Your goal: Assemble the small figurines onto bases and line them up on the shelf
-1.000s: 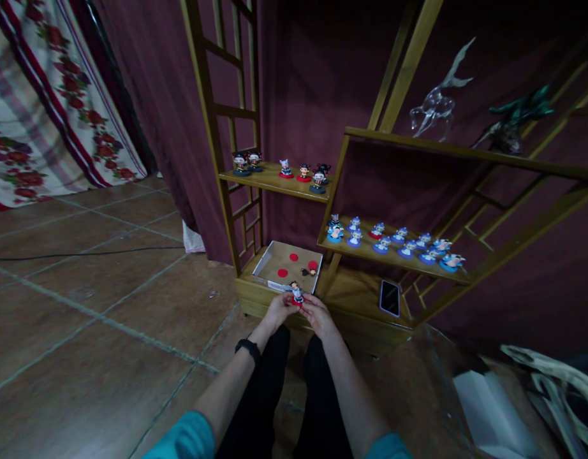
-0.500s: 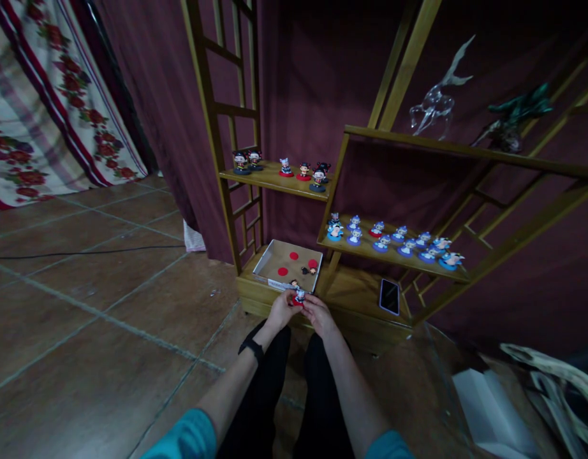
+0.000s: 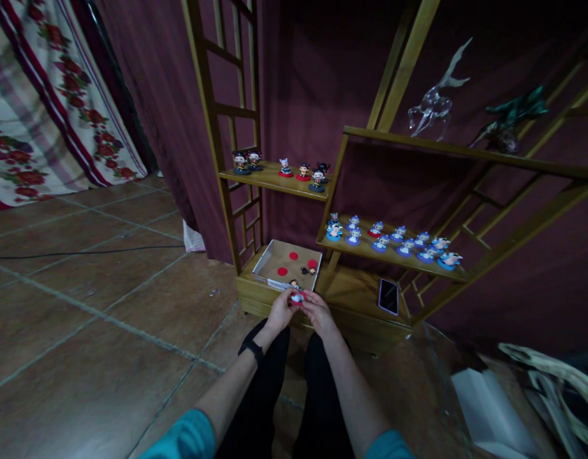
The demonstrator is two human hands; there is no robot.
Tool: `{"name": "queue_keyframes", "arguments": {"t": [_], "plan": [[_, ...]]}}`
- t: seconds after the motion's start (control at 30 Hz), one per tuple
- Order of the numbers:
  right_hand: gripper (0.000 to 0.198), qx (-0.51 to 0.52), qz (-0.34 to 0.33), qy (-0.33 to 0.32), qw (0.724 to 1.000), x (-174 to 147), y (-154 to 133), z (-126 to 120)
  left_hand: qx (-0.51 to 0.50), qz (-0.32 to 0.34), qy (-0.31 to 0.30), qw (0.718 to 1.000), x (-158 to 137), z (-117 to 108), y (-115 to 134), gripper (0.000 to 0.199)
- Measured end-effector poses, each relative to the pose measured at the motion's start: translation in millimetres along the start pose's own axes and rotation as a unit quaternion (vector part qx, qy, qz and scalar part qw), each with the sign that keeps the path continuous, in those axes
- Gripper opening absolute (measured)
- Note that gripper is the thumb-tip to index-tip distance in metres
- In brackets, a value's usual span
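Observation:
Between my left hand (image 3: 283, 309) and my right hand (image 3: 317, 310) is a small white figurine (image 3: 298, 298) on a red round base. The fingertips of both hands pinch it from either side, just in front of a shallow cardboard box (image 3: 270, 264). Inside the box lie red discs (image 3: 282, 271), a dark-haired figurine (image 3: 309, 271) on its side, and another small figurine (image 3: 294, 283) near the front wall. My fingers partly cover the held figurine, so its details are hard to make out.
On the upper left shelf (image 3: 275, 182) stand several figurines on dark or red bases. The right shelf (image 3: 365, 248) carries several blue-and-white ones. A phone (image 3: 388, 296) lies on the bottom board. Above are a glass deer (image 3: 432, 105) and a green ornament (image 3: 514, 118). A white box (image 3: 490, 408) sits on the floor.
The figurine in my hands has tipped, so its red base shows more around the white body. Both hands stay in nearly the same place.

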State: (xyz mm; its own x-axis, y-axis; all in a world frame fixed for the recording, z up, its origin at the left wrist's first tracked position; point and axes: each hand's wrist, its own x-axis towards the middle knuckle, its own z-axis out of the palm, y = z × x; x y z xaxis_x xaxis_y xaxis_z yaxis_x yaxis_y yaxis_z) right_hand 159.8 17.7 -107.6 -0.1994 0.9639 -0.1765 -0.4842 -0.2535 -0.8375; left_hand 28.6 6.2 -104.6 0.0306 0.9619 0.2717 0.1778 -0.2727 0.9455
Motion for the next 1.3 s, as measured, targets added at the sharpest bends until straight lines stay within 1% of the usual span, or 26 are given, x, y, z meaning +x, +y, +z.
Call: {"name": "queue_keyframes", "arguments": {"t": [0.23, 0.37, 0.47, 0.6, 0.7, 0.8, 0.9, 0.97, 1.1, 1.17, 1.3], "plan": [[0.037, -0.009, 0.002, -0.002, 1.0, -1.3, -1.5, 0.1, 0.012, -0.005, 0.008, 1.0, -0.4, 0.0, -1.0, 0.031], [0.033, 0.007, 0.012, -0.001, 1.0, 0.0, 0.5, -1.5, 0.022, -0.01, 0.008, 1.0, 0.5, 0.4, -7.3, 0.037], [0.03, 0.019, 0.02, 0.009, 1.0, 1.2, 3.2, -3.0, 0.03, -0.013, 0.009, 0.999, 1.0, 1.3, -10.6, 0.041], [0.029, 0.018, 0.026, 0.024, 0.999, 3.0, 6.3, -5.6, 0.048, -0.015, 0.013, 0.999, 0.6, 1.5, -9.4, 0.039], [0.029, 0.017, 0.031, 0.026, 0.999, 3.3, 6.7, -6.7, 0.093, -0.006, 0.018, 0.995, -1.6, 1.3, -4.5, 0.037], [0.027, 0.02, 0.033, 0.024, 0.999, 2.0, 5.5, -6.0, 0.168, 0.024, 0.016, 0.985, -5.9, 2.5, 2.6, 0.033], [0.026, 0.014, 0.031, 0.008, 0.999, 0.4, 3.6, -4.7, 0.244, 0.035, 0.013, 0.969, -11.2, 5.8, 10.9, 0.034], [0.026, 0.011, 0.027, 0.003, 1.0, 0.1, 2.8, -4.3, 0.302, 0.031, -0.002, 0.953, -14.1, 8.4, 17.0, 0.037], [0.024, 0.026, 0.019, 0.015, 0.999, 2.5, 3.5, -5.6, 0.428, 0.033, -0.055, 0.902, -15.7, 10.6, 30.5, 0.033], [0.026, 0.037, 0.017, 0.02, 0.999, 4.5, 4.5, -6.7, 0.472, 0.053, -0.077, 0.877, -13.5, 8.9, 37.1, 0.032], [0.03, 0.059, 0.016, 0.026, 0.998, 8.2, 6.7, -8.0, 0.52, 0.122, -0.112, 0.838, -5.9, 2.0, 45.4, 0.033]]}}
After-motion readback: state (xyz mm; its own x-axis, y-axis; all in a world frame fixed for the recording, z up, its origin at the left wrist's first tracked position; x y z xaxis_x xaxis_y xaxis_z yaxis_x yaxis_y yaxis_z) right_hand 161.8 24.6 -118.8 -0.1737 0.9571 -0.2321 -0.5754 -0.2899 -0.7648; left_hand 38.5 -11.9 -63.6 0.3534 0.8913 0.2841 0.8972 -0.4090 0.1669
